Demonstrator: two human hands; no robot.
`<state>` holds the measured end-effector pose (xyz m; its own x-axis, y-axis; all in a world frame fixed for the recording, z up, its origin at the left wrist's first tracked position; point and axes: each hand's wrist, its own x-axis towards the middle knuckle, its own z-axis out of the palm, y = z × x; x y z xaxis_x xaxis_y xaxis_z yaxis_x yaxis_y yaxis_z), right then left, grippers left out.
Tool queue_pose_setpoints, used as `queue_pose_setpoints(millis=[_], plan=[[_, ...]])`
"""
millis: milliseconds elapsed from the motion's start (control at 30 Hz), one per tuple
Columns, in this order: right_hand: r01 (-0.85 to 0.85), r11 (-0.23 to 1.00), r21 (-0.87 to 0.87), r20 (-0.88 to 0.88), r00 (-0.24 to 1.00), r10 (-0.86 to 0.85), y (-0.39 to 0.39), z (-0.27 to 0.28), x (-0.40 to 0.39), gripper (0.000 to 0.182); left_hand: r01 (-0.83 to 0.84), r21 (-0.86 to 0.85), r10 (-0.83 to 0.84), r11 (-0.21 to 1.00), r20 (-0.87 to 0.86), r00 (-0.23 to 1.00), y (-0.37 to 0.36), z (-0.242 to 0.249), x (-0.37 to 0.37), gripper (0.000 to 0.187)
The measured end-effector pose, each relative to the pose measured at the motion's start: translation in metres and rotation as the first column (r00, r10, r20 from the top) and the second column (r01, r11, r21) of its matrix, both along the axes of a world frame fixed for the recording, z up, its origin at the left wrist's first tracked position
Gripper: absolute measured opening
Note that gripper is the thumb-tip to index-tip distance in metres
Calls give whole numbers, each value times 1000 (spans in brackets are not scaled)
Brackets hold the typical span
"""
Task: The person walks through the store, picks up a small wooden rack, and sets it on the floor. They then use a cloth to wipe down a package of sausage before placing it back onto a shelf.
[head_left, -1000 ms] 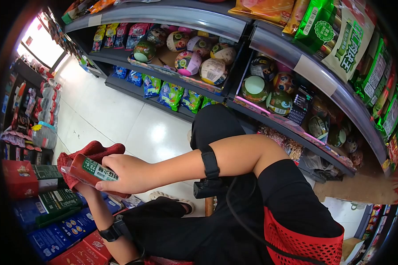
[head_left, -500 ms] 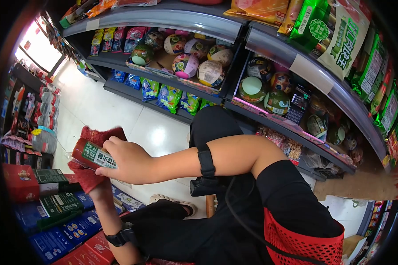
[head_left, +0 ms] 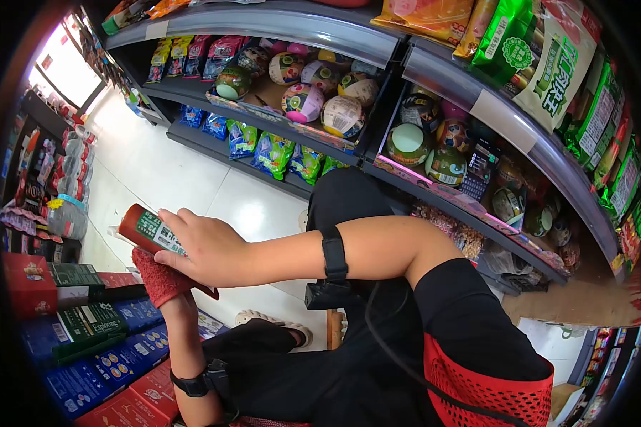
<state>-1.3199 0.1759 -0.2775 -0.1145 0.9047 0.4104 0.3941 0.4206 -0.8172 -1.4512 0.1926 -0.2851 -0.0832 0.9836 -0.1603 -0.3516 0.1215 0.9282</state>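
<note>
My right hand (head_left: 205,245) grips a sausage (head_left: 149,229) in a red wrapper with a green and white printed label. The sausage's clear, crimped end points left. Just below it, a red cloth (head_left: 165,279) covers my left hand (head_left: 179,304). The fingers of that hand are hidden under the cloth, which bunches around them. The top of the cloth lies close under my right hand, beside the sausage.
Shelves ahead hold patterned balls (head_left: 303,103), small blue and green bags (head_left: 272,155) and large snack packets (head_left: 559,67). Stacked blue and red boxes (head_left: 103,370) stand at the lower left. Plastic jars (head_left: 68,213) line the far left. White floor tiles (head_left: 221,192) lie between.
The red cloth has come down off the sausage and now sits below it. My right hand still holds the sausage, with its wrapper more exposed. The view has shifted slightly.
</note>
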Motion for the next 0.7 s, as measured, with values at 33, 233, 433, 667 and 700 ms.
queue_pose_setpoints(millis=[33, 233, 433, 667, 700], plan=[[-4, 1000, -14, 16, 1000, 5, 0, 0, 0, 65, 52, 32, -54, 998, 66, 996, -1, 4, 1, 35], [-102, 995, 21, 46, 994, 101, -8, 2, -4, 70, 119, 283, -150, 952, 93, 984, -9, 20, -10, 41], [-94, 994, 52, 76, 993, 90, -9, -2, -8, 71, 119, 252, -173, 960, 201, 964, 3, -1, -43, 43], [-92, 996, 1, 109, 990, 92, -12, 8, -2, 70, 122, 260, -184, 958, 230, 956, 3, 1, -57, 40], [-85, 996, 26, 74, 994, 83, -12, 6, -3, 69, 105, 268, -169, 958, 229, 959, 4, 5, -56, 40]])
